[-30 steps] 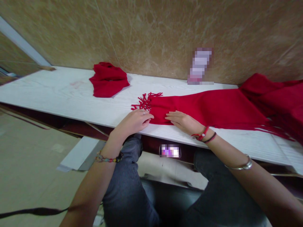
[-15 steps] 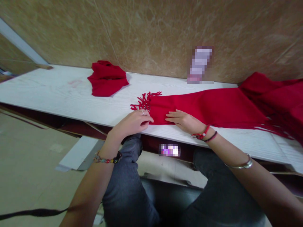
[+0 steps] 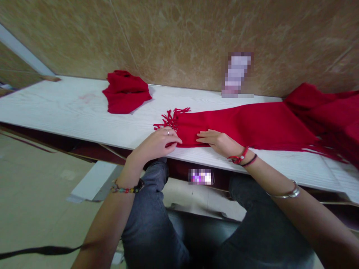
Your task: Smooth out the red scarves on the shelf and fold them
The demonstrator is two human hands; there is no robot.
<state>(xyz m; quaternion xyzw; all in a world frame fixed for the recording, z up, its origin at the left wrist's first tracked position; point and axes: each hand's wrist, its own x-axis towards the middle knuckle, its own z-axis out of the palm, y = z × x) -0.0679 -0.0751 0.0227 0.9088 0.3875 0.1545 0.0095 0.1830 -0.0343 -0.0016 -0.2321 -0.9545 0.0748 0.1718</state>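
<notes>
A long red scarf [image 3: 252, 125] lies stretched across the white tabletop [image 3: 64, 112], its fringed end [image 3: 170, 118] pointing left. My left hand [image 3: 155, 145] rests at the scarf's near corner by the fringe. Its fingers are drawn together on the cloth's edge and the thumb is hidden. My right hand [image 3: 217, 141] lies flat on the scarf just to the right, fingers stretched out and pointing left, pressing the cloth down. A ring shows on the left hand and bracelets on both wrists.
A folded red scarf [image 3: 126, 92] sits at the back left of the table. A heap of red cloth [image 3: 331, 110] fills the right end. A blurred object [image 3: 237, 74] stands against the marble wall. My knees are under the table's front edge.
Both hands stay on the scarf end almost where they were. The view has shifted slightly, and the scarf has not visibly moved.
</notes>
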